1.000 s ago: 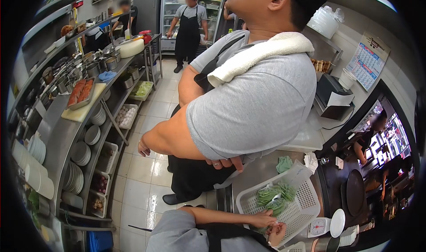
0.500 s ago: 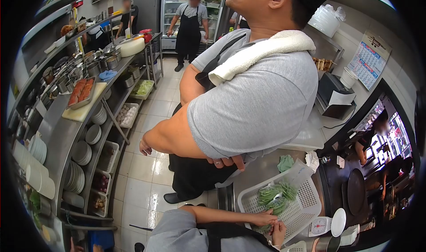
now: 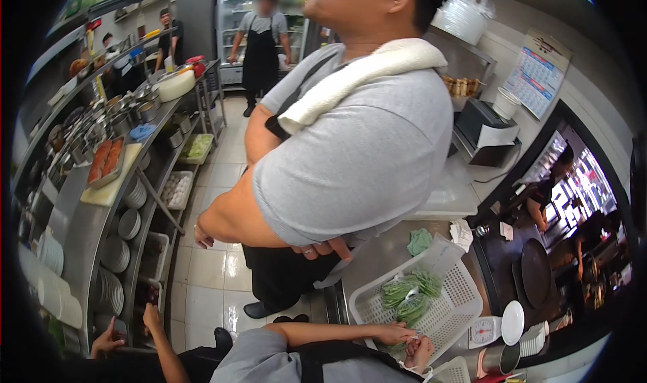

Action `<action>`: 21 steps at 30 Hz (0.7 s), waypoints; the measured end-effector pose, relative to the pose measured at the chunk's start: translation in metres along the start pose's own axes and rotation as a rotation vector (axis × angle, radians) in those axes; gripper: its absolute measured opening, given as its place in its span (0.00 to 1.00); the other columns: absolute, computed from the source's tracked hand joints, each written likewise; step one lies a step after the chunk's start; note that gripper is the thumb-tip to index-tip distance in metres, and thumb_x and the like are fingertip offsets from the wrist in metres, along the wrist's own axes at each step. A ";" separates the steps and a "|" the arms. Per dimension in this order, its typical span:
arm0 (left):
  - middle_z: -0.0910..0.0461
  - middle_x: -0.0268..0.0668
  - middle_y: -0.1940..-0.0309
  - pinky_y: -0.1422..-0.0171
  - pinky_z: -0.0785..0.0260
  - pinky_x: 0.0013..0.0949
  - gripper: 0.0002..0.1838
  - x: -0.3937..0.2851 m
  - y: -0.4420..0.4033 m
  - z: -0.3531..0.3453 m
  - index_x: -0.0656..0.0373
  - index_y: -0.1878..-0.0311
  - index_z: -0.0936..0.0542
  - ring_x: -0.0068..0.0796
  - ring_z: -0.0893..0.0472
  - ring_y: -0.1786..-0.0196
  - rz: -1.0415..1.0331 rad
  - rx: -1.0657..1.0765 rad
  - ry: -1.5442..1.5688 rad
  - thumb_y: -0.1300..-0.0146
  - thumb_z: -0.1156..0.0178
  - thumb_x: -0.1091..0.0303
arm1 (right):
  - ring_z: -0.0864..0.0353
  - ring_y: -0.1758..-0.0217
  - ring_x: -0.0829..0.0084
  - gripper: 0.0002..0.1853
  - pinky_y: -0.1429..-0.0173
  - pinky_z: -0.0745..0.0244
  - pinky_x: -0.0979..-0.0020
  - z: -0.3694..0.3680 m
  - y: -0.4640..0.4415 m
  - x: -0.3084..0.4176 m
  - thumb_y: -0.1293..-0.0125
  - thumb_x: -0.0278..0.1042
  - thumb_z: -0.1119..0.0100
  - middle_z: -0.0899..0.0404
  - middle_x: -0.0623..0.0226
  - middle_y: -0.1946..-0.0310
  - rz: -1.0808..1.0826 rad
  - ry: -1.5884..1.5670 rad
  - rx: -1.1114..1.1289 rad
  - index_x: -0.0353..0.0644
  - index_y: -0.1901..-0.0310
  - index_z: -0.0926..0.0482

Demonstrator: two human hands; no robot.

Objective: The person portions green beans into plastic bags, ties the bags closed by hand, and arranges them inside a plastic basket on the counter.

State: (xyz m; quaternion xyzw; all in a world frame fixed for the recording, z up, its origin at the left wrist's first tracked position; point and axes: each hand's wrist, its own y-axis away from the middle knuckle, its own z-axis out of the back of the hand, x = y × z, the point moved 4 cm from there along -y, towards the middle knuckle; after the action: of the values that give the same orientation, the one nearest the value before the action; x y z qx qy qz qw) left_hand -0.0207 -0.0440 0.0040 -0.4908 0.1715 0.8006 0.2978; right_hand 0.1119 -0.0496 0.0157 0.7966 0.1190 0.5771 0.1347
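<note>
My left hand (image 3: 396, 333) and my right hand (image 3: 418, 352) meet over the near edge of a white perforated basket (image 3: 465, 309). Both have their fingers pinched together around something small, too hidden to name. Green beans in bundles (image 3: 411, 292) lie in the basket just beyond my fingers, partly in clear plastic. More green shows under my hands, mostly covered by them.
A person with crossed arms (image 3: 357, 160) stands close beside the basket. Another person's hands (image 3: 108, 339) reach in at lower left. A scale (image 3: 484, 330), a green cloth (image 3: 419, 241) and a pot (image 3: 502, 359) surround the basket. Steel shelves (image 3: 101, 238) line the left.
The whole view has shifted, so most things sit farther left. At lower left, another person's hands and forearm have come further into view. My hands remain close together at the basket.
</note>
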 end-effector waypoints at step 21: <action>0.24 0.34 0.70 0.54 0.36 0.27 0.12 -0.023 0.007 0.101 0.62 0.66 0.24 0.23 0.27 0.62 0.216 -0.122 0.036 0.32 0.54 0.67 | 0.34 0.77 0.84 0.11 0.72 0.38 0.81 0.026 0.044 0.055 0.30 0.36 0.54 0.31 0.74 0.79 0.355 -0.102 -0.200 0.38 0.63 0.24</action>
State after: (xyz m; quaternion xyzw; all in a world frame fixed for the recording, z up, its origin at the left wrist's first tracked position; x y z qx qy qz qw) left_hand -0.0866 0.0010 0.0711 -0.5010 0.1798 0.8280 0.1761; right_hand 0.1546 -0.0736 0.0725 0.8159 -0.0883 0.5597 0.1152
